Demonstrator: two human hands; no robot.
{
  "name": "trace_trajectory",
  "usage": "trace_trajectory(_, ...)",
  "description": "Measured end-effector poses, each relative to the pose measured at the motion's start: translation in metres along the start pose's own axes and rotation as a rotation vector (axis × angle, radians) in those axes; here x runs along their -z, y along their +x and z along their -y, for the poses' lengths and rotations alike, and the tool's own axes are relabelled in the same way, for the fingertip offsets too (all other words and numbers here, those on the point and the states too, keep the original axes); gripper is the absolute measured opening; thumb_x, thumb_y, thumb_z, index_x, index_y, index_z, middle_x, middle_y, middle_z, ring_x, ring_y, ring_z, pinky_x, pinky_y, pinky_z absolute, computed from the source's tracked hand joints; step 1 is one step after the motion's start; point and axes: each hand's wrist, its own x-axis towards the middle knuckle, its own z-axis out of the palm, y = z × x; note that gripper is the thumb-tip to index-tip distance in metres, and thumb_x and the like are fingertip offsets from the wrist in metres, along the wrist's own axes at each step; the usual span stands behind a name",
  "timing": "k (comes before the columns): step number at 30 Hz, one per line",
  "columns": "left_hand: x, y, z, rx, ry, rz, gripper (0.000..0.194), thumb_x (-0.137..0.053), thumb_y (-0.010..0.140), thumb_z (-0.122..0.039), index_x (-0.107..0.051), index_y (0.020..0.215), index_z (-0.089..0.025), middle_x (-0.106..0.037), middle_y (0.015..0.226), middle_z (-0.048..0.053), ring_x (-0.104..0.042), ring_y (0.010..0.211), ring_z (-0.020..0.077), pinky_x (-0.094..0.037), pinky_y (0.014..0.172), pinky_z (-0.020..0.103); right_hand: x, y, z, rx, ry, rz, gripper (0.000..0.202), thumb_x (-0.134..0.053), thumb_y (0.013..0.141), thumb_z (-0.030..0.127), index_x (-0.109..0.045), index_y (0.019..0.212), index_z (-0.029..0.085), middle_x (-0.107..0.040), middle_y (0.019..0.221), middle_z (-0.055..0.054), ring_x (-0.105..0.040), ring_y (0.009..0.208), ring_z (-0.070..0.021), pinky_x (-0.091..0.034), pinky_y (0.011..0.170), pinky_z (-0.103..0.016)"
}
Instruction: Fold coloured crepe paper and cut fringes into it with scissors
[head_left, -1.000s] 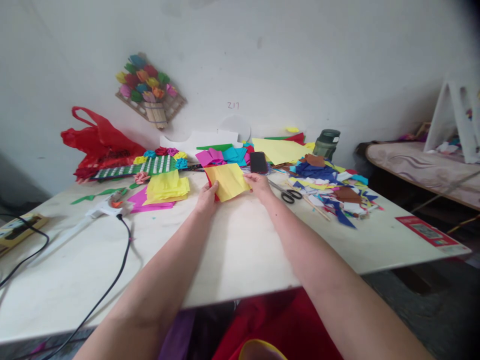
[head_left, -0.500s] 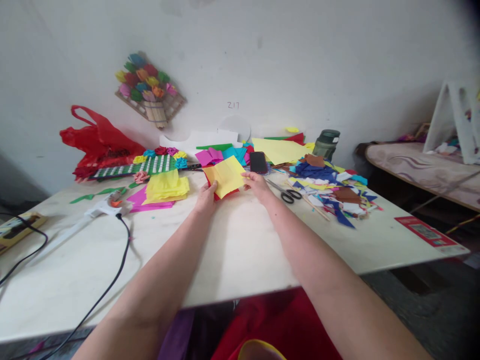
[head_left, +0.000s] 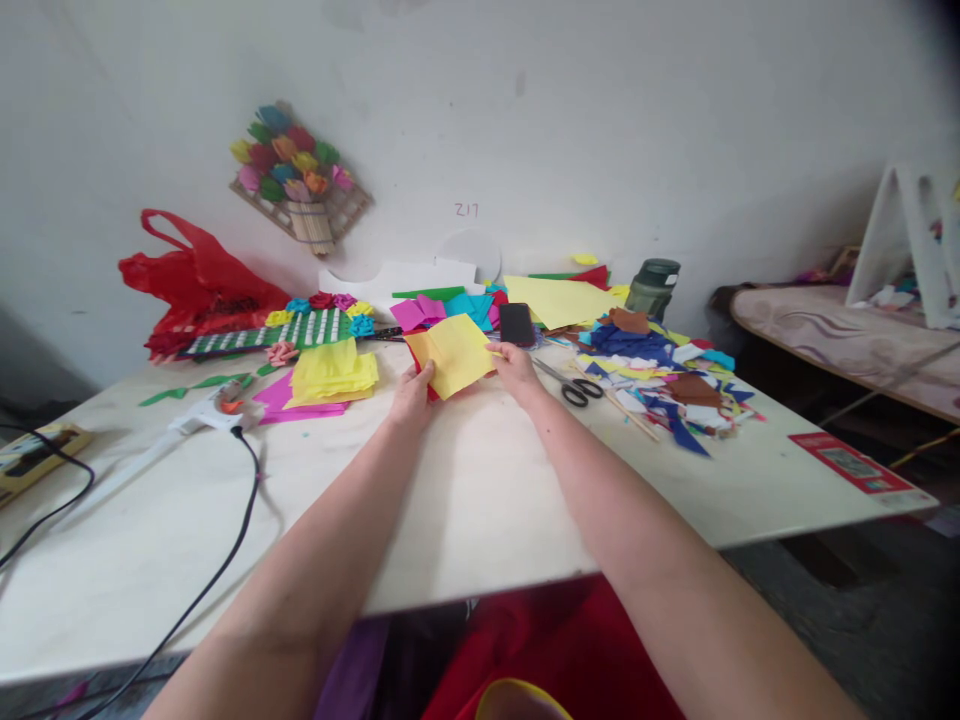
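The near part of the white table [head_left: 480,520] comes first. On the left lies a white tool [head_left: 214,412] with a black cord [head_left: 246,520]. Past that, the left hand [head_left: 412,396] pinches the left side of a yellow sheet [head_left: 456,355], thumb on top, with a bit of red paper [head_left: 413,355] peeking out under it. The right hand [head_left: 517,370] pinches the sheet's right edge. The sheet is held up over the middle of the table. To its left, a yellow paper pile [head_left: 334,372] sits on pink paper [head_left: 271,400]. To the right are scissors [head_left: 576,392]. Farther back is a black phone [head_left: 516,325], then a green bottle [head_left: 652,290]. Paper flowers [head_left: 289,160] hang on the wall [head_left: 600,130].
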Motion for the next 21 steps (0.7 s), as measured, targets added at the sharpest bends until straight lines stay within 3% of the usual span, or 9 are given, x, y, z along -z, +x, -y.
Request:
trace_trajectory(5,0.0007,0.0008,0.0005,0.01,-0.009,0.006,0.019,-0.051,0.079,-0.013,-0.058,0.097,-0.01,-0.066,0.097,0.012,-0.062,0.092,0.0204,-0.046,0.089,0.037,0.0002,0.0,-0.001,0.009,0.034,-0.016,0.022,-0.054,0.071,0.018,-0.064,0.089,0.013,-0.066,0.091,-0.006,-0.06,0.063,-0.0123,-0.054,0.056,-0.027)
trace_trajectory(10,-0.0005,0.0003,-0.0004,-0.006,-0.016,0.011,0.017,-0.05,0.08,-0.013,-0.058,0.095,-0.01,-0.066,0.095,0.012,-0.062,0.093,0.0209,-0.046,0.089,0.038,0.0009,-0.0016,0.0011,-0.017,0.022,0.027,0.041,-0.059,0.06,0.007,-0.062,0.1,0.014,-0.064,0.098,-0.006,-0.06,0.066,-0.011,-0.053,0.064,-0.027)
trace_trajectory(14,-0.0009,-0.0009,-0.0015,-0.009,-0.023,0.006,0.016,-0.051,0.079,-0.013,-0.058,0.093,-0.01,-0.066,0.093,0.011,-0.061,0.095,0.0214,-0.046,0.089,0.038,0.0007,-0.001,0.0001,-0.011,0.084,0.046,0.045,-0.059,0.059,0.004,-0.061,0.103,0.015,-0.065,0.098,-0.005,-0.06,0.066,-0.01,-0.051,0.069,-0.027)
trace_trajectory(17,-0.0002,-0.0009,-0.0014,-0.01,-0.021,0.004,0.016,-0.052,0.079,-0.013,-0.058,0.094,-0.01,-0.066,0.094,0.011,-0.061,0.094,0.0217,-0.046,0.089,0.039,0.0018,-0.0017,0.0014,0.004,0.155,0.05,0.043,-0.059,0.061,0.007,-0.06,0.103,0.016,-0.064,0.101,-0.005,-0.059,0.069,-0.0106,-0.051,0.061,-0.024)
trace_trajectory(21,0.0014,0.0009,0.0002,-0.017,-0.005,-0.006,0.018,-0.051,0.079,-0.015,-0.058,0.095,-0.011,-0.066,0.096,0.011,-0.062,0.093,0.0218,-0.046,0.089,0.041,0.0048,-0.0021,0.0035,-0.023,0.148,0.009,0.036,-0.059,0.065,0.013,-0.06,0.101,0.016,-0.067,0.085,-0.004,-0.059,0.066,-0.0122,-0.047,0.049,-0.021)
